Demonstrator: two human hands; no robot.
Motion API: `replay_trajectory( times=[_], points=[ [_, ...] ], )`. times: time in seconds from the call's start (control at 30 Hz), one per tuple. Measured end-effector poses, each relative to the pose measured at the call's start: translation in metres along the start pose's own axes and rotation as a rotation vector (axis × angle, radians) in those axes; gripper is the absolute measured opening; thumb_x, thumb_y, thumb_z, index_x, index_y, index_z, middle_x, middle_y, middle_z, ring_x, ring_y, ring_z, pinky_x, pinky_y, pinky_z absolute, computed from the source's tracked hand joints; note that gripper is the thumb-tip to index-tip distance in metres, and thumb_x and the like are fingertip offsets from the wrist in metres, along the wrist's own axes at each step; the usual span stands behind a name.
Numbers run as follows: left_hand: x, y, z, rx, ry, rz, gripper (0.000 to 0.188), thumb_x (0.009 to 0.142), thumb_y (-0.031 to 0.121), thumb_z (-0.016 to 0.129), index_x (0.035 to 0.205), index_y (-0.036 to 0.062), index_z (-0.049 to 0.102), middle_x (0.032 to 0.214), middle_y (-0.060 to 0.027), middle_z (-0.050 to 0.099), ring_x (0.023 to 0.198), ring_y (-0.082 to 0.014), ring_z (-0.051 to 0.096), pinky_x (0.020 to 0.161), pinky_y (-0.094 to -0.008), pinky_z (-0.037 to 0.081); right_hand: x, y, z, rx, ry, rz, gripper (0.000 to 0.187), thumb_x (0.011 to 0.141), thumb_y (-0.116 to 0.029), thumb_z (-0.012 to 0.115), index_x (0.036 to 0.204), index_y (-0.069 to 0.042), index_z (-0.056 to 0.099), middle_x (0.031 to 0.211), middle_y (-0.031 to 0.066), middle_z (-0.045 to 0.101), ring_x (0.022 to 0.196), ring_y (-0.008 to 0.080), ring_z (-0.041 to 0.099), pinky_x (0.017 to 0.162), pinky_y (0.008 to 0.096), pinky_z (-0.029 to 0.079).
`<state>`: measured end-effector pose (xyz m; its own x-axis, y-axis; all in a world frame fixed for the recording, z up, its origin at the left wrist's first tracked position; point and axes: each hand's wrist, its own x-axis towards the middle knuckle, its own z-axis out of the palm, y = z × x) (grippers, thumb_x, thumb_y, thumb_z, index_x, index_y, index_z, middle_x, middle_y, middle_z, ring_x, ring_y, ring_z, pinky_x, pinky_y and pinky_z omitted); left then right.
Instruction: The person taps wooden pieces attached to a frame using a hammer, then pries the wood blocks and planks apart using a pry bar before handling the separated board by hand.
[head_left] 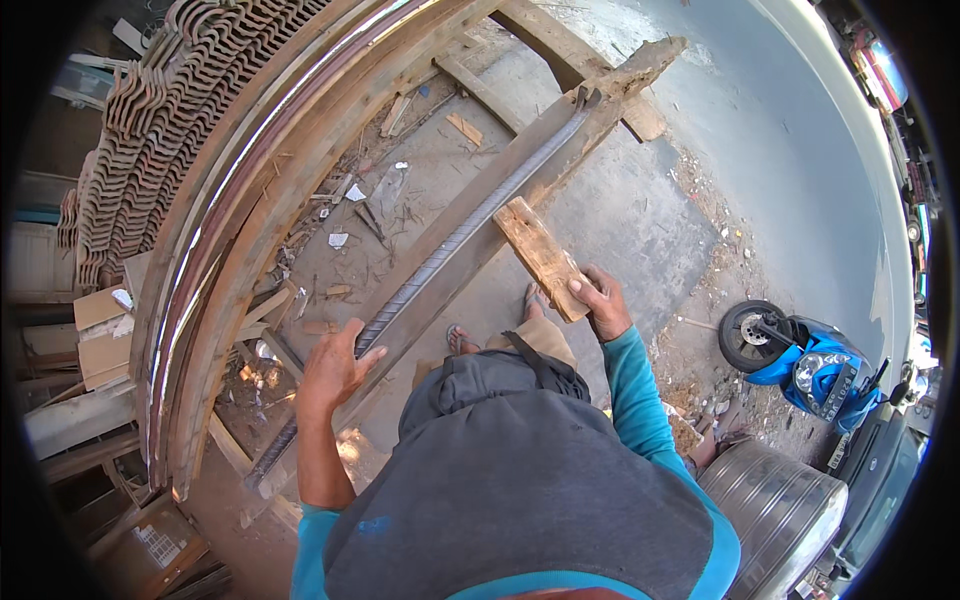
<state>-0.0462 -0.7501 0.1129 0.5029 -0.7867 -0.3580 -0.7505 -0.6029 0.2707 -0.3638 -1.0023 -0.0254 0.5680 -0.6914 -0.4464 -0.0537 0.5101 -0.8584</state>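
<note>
The left hand (330, 370) is wrapped around a long ribbed metal bar (440, 262), thumb on its near side; its other fingers are mostly hidden, so how tightly they press cannot be told. The bar lies along a wooden beam (470, 265), running ahead and to the right of that hand to a forked end, while its other end pokes out behind, to the hand's lower left. The right hand (602, 305) grasps the near end of a rough wooden block (540, 255), thumb on top, and the block slants ahead and leftward from it, its far corner close to the beam. Left of the left hand stand long boards (225, 270), with stacked roof tiles (175, 140) beyond them and a cardboard box (105, 335) farther left. Between the two hands, lower down, show the person's sandalled feet (462, 340). Well to the right of the right hand is a blue motorbike (805, 368), and behind that hand, toward the lower right, lies a ridged metal drum (770, 510).
</note>
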Motion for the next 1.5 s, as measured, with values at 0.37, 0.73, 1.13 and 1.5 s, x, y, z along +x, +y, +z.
replay_trajectory(
  times=[0.37,0.73,1.13,1.5],
  points=[
    [0.018,0.036,-0.063,0.232,0.134,-0.104,0.038,0.082,0.027,0.081,0.105,0.0052,0.061,0.079,-0.0211,0.066,0.079,-0.0446,0.064,0.068,-0.0512,0.048,0.049,-0.047,-0.075,-0.056,-0.040,0.002,0.062,0.087,-0.037,0.070,0.129,0.006,0.058,0.114,0.0142,0.066,0.104,0.0210,0.062,0.093,0.0334,0.048],
    [0.010,0.043,-0.036,-0.069,-0.108,-0.253,0.034,0.083,0.028,0.078,0.102,0.0037,0.063,0.077,-0.0247,0.064,0.078,-0.0459,0.063,0.071,-0.0501,0.049,0.064,-0.078,-0.073,0.012,-0.038,0.003,0.060,0.088,-0.036,0.068,0.125,0.009,0.057,0.110,0.0169,0.066,0.097,0.0223,0.066,0.084,0.0331,0.052],
    [0.048,-0.056,0.003,-0.134,-0.065,-0.171,0.040,0.083,0.041,0.075,0.109,0.0120,0.068,0.094,-0.0221,0.070,0.094,-0.0440,0.065,0.081,-0.0516,0.051,0.092,-0.052,-0.035,-0.096,-0.057,-0.049,0.061,0.085,-0.033,0.070,0.127,0.009,0.059,0.109,0.0143,0.067,0.097,0.0205,0.064,0.086,0.0332,0.050],
    [0.019,-0.032,0.024,-0.145,-0.206,-0.056,0.044,0.087,0.044,0.071,0.108,0.0062,0.062,0.101,-0.0223,0.069,0.101,-0.0453,0.064,0.086,-0.0521,0.050,0.085,-0.061,-0.010,-0.310,0.049,-0.160,0.056,0.084,-0.035,0.072,0.121,0.006,0.063,0.101,0.0104,0.067,0.093,0.0171,0.064,0.085,0.0318,0.049]
  ],
)
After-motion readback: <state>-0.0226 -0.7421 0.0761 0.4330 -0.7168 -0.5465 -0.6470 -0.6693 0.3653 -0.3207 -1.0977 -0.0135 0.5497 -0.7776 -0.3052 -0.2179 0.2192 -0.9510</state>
